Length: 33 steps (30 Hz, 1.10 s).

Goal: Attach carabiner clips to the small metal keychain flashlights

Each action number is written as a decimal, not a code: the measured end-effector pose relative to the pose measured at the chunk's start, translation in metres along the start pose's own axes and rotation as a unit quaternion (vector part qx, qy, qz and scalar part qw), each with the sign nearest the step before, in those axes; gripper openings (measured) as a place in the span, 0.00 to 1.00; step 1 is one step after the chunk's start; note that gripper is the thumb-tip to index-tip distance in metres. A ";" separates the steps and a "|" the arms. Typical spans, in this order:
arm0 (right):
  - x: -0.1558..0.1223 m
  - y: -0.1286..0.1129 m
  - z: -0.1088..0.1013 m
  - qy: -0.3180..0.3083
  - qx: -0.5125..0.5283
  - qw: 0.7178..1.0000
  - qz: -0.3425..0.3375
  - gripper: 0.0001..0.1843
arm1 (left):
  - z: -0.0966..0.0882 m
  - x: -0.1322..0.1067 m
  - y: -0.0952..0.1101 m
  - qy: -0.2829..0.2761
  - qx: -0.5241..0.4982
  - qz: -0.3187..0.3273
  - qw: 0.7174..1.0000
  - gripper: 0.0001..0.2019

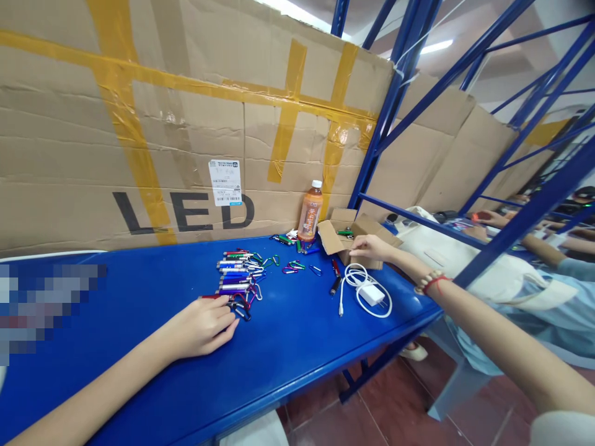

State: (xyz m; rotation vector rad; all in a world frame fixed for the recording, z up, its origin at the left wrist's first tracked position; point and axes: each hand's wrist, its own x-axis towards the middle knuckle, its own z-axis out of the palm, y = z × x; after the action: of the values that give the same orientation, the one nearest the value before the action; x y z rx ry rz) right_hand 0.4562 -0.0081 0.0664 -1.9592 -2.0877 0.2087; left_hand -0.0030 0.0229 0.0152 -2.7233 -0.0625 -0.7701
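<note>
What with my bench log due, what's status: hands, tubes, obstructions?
Left hand on metal tubes, lined up on blue table. Right hand at open box. White charger near it, seemingly not blocking.

Right hand (pixel 372 248) beyond left hand (pixel 210 328)

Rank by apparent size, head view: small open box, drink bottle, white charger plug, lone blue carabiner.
1. Small open box
2. Drink bottle
3. White charger plug
4. Lone blue carabiner

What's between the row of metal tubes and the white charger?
Head view, rightward from the tubes: loose carabiners, then red and black cylindrical pieces, then the coiled white cable, all on the blue table.
</note>
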 end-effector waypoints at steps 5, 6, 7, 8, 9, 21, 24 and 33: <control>0.007 0.013 -0.021 0.051 -0.004 0.996 0.066 0.29 | 0.000 0.001 0.000 0.012 0.003 0.003 1.000 0.17; 0.008 0.016 -0.024 0.067 -0.014 0.994 0.083 0.27 | 0.001 0.001 0.000 0.010 0.003 0.003 1.000 0.18; 0.009 0.017 -0.026 0.080 -0.025 0.992 0.099 0.25 | 0.001 0.001 -0.001 0.007 0.002 0.002 1.000 0.18; 0.009 0.019 -0.026 0.087 -0.036 0.989 0.111 0.22 | 0.002 0.001 -0.002 0.005 0.001 0.001 1.000 0.18; 0.008 0.019 -0.025 0.089 -0.046 0.988 0.119 0.19 | 0.002 0.000 -0.003 0.003 -0.001 -0.002 1.000 0.19; -0.026 -0.023 -0.042 0.140 -0.154 0.967 0.146 0.14 | 0.006 -0.001 -0.002 -0.016 0.003 -0.091 0.996 0.19; -0.040 -0.044 -0.046 0.142 -0.165 0.966 0.140 0.14 | 0.007 -0.004 0.001 -0.044 0.043 -0.082 0.995 0.19; -0.075 -0.091 -0.059 0.147 -0.184 0.957 0.169 0.15 | -0.008 -0.021 0.028 -0.080 0.082 -0.171 0.978 0.19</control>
State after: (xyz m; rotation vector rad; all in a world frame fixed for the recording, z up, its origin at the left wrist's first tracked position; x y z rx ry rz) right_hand 0.3903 -0.0938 0.1412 -2.3800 -1.6816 -0.4146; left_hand -0.0214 -0.0053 0.0032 -2.6392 -0.6176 -0.5972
